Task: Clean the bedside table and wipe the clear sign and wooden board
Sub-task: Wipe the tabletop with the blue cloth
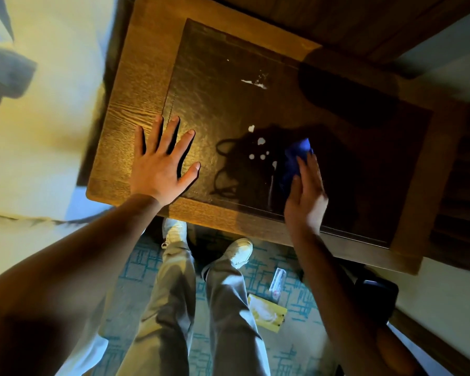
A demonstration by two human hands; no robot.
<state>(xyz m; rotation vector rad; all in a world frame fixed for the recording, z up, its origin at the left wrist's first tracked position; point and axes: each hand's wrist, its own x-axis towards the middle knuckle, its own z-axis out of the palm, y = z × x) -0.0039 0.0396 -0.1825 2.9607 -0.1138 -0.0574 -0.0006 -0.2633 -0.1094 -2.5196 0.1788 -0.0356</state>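
Far left of frame, white bedding (30, 158); next to it the bedside table (136, 85), wood rim w/ dark glossy top, fills the centre, and the left hand (160, 164) lies flat on its near-left corner, fingers spread wide, gripping nothing. Centre-right, white droplets (261, 147) dot the dark top, and just right of them the right hand (304, 196), blurred, presses a blue cloth (296, 158) onto the surface w/ fingers loosely curled over it. Lower right on the patterned carpet (296, 348): a yellow packet (266, 312) and a small clear item (277, 282), any print too blurred to read; no containers seen.
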